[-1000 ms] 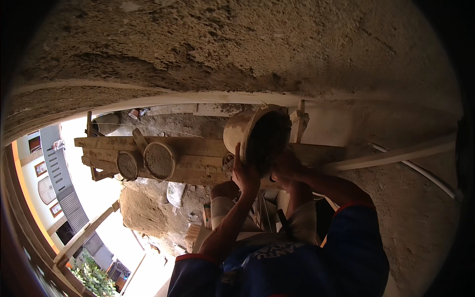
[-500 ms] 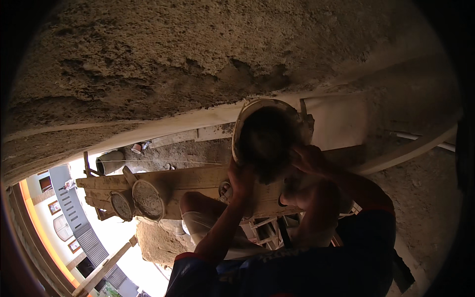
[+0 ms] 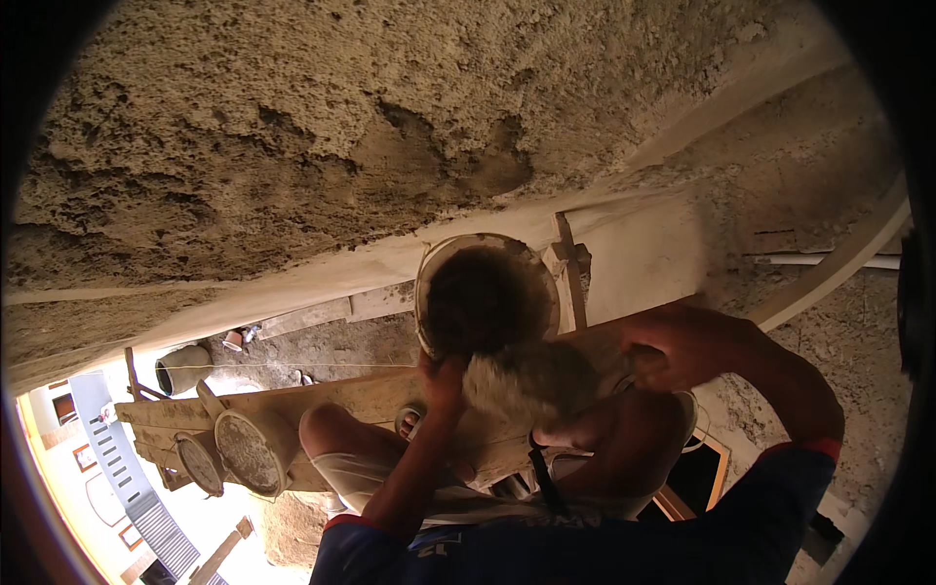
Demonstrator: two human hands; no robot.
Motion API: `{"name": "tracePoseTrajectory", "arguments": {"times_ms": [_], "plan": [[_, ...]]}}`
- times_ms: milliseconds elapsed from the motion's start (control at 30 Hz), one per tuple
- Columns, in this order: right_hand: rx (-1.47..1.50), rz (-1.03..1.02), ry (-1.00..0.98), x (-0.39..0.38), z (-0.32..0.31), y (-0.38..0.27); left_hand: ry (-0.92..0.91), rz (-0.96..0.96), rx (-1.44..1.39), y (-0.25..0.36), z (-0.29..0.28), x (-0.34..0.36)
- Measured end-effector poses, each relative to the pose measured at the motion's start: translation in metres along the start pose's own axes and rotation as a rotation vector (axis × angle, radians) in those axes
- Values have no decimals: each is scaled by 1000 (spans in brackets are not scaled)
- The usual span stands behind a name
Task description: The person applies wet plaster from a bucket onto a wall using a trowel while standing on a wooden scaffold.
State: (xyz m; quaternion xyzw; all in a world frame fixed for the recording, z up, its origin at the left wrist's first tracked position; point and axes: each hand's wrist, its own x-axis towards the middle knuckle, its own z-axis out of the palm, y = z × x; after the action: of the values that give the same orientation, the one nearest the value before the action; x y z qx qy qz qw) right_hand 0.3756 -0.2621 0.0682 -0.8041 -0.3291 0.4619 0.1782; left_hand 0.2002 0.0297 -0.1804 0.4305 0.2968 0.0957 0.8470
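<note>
A round bucket [image 3: 548, 283] with dark grey mortar inside is tipped toward me in front of the rough wall. My left hand [image 3: 444, 383] is closed on its near rim at the lower left. My right hand [image 3: 673, 348] is wrapped round the handle of a trowel, to the right of the bucket. A lump of wet mortar [image 3: 531, 380] lies over the trowel's blade, just below the bucket's opening, and hides most of it.
Rough, patchy plaster covers the wall [image 3: 292, 127] above. Two mortar-filled buckets [image 3: 252, 450] stand on the plank platform [image 3: 341, 393] at left. An upright wooden piece [image 3: 568, 278] stands right of my bucket. A drop opens beyond the platform's left end.
The trowel with its mortar has come out of the bucket, and my right hand has moved right. The bucket, held by my left hand, now sits lower and further left in view.
</note>
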Motion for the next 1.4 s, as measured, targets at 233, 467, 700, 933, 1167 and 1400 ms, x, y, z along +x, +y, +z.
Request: {"name": "tracePoseTrajectory", "arguments": {"times_ms": [233, 467, 700, 933, 1167, 1400], "plan": [[5, 107, -199, 34, -66, -31, 105, -22, 164, -10, -16, -2], [-481, 225, 758, -41, -160, -55, 157, -183, 183, -8, -12, -4], [542, 338, 87, -7, -29, 45, 120, -159, 164, 17, -8, 9], [884, 305, -160, 97, 73, 19, 85, 13, 264, 9, -11, 14], [882, 435, 98, 196, 134, 28, 114, 164, 395, 19, 11, 6], [93, -49, 58, 195, 149, 15, -14, 55, 446, 45, -16, 37]]}}
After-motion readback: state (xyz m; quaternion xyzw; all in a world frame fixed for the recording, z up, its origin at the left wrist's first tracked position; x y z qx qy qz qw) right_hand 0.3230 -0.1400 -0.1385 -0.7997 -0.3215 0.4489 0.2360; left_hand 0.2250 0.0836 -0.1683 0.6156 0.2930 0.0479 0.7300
